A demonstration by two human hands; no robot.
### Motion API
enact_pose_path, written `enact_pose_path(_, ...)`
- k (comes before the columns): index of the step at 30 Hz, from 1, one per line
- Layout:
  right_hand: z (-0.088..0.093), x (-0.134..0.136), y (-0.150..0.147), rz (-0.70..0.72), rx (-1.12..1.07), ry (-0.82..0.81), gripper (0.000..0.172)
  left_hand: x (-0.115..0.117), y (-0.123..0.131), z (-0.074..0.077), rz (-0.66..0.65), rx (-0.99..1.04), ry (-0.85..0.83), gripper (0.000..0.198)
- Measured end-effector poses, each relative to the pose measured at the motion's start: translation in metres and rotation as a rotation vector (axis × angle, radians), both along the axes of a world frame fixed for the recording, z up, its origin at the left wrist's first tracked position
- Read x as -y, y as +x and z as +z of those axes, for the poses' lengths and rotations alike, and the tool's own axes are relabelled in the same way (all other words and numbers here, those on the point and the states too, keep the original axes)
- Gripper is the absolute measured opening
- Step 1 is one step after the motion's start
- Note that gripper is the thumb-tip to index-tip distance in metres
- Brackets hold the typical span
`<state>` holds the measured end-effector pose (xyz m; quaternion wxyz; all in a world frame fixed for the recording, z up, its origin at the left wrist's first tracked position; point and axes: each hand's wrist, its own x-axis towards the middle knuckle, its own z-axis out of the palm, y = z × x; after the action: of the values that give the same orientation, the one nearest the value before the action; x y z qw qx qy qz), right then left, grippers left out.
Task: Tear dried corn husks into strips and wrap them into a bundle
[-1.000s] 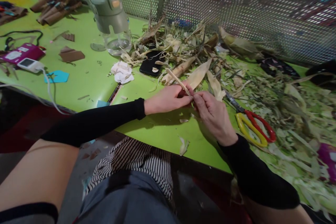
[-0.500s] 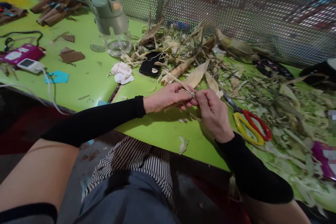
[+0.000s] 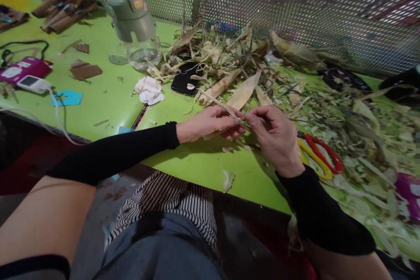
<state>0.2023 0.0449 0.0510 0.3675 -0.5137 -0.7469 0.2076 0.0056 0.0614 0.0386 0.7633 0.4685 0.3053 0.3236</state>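
Observation:
Both hands meet over the green table point(image 3: 203, 166) near its front edge. My left hand point(image 3: 210, 123) pinches a thin pale husk strip point(image 3: 216, 103) that sticks up and to the left from its fingers. My right hand point(image 3: 278, 138) has its fingers curled and pinches the same strip at its lower end, thumb and forefinger touching the left hand's fingertips. Both forearms wear black sleeves.
Red and yellow scissors point(image 3: 320, 157) lie just right of my right hand. A heap of dry husks and leaves point(image 3: 249, 65) covers the table's back and right. A black phone point(image 3: 185, 79), crumpled white paper point(image 3: 149, 89), a clear jug point(image 3: 139, 30) and a perforated metal screen point(image 3: 295, 4) stand behind.
My right hand has turned, its fingers lifting and curling more over the strip. Both hands stay joined at the same spot; the view shifted slightly.

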Motion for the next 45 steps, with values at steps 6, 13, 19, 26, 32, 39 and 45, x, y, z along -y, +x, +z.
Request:
enact_pose_path(6,0.001,0.001,0.003,-0.121,0.022,0.320,0.025,-0.003,0.003,-0.006,0.054,0.052,-0.037,0.023)
enact_pose_path(13,-0.001,0.009,-0.011,0.099,0.111,0.064,0.050,-0.001,0.005,-0.003,0.244,0.053,-0.063,0.016)
enact_pose_path(19,-0.010,0.008,-0.018,0.042,-0.087,-0.083,0.036,0.005,0.008,0.005,0.287,0.011,-0.077,0.016)
enact_pose_path(26,-0.005,0.010,-0.020,0.053,-0.031,-0.159,0.020,0.009,0.008,0.005,0.313,-0.040,-0.001,0.013)
enact_pose_path(32,-0.002,0.010,-0.019,0.146,0.091,-0.064,0.021,0.008,0.008,-0.004,0.294,-0.075,0.072,0.016)
enact_pose_path(39,-0.008,0.011,-0.017,0.201,0.169,-0.006,0.023,0.000,0.007,-0.014,0.275,-0.025,0.096,0.013)
enact_pose_path(45,-0.004,0.007,-0.010,0.048,0.125,0.162,0.028,-0.003,0.003,-0.012,0.208,-0.047,0.041,0.018)
